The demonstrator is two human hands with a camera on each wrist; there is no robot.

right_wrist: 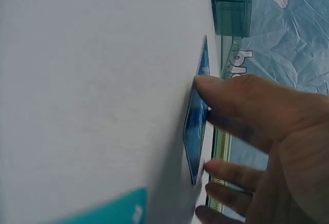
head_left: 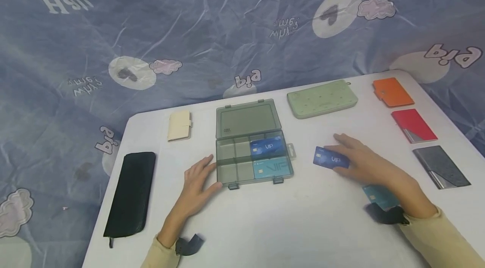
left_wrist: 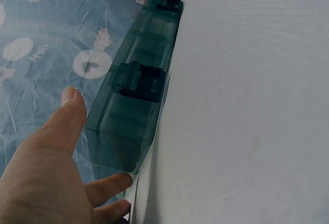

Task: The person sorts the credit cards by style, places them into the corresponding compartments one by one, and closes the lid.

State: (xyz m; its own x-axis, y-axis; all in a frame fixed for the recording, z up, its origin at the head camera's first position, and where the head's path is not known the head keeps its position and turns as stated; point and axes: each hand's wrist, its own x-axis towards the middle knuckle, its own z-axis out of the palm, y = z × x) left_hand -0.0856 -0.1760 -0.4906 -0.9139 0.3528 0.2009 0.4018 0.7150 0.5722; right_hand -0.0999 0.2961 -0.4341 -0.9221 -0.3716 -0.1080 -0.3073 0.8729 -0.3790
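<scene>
In the head view a clear green divided box [head_left: 226, 172] lies with its lid [head_left: 248, 118] folded back. A dark blue VIP card [head_left: 268, 147] sits in its upper right compartment, and a light blue VIP card [head_left: 270, 168] in the one below. My left hand [head_left: 198, 188] rests at the box's left side, fingers relaxed; the left wrist view shows fingertips at the box corner [left_wrist: 121, 152]. To the right of the box my right hand [head_left: 361, 163] pinches another dark blue VIP card [head_left: 326, 158], thumb at its edge. A teal card [head_left: 380, 196] lies partly hidden beneath the right wrist.
A black zip wallet [head_left: 130, 194] and a cream card holder [head_left: 179, 126] lie to the left. Behind lies a green wallet [head_left: 322, 99]. Along the right are an orange holder [head_left: 394, 92], a red card case [head_left: 414, 125] and a grey card case [head_left: 441, 166].
</scene>
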